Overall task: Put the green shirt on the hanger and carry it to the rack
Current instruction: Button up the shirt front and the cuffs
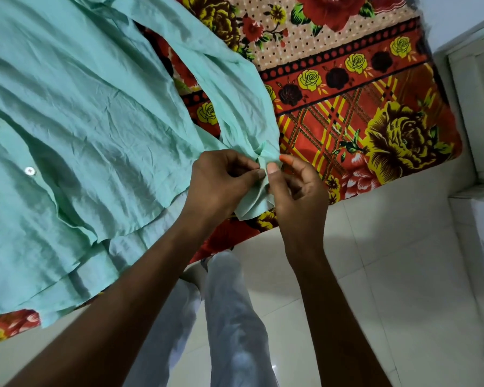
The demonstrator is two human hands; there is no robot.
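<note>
The pale green crumpled cotton shirt (81, 121) lies spread over the red floral bedspread (361, 107), one white button (29, 170) showing. At its sleeve cuff (256, 196), the left hand (221, 182) and right hand (296, 191) both pinch the cloth, each grip closed on it.

One green shirt (76, 113), one white button (29, 170), one floral bedspread (375, 113), two hands: left hand (221, 185), right hand (299, 194)

A: What is the person wearing?
B: Both forearms are bare, no sleeves, watch or rings on the left hand (218, 182) or right hand (296, 188)
A: And at six o'clock?
B: Pale grey-white trousers (229, 317), loosely creased
</note>
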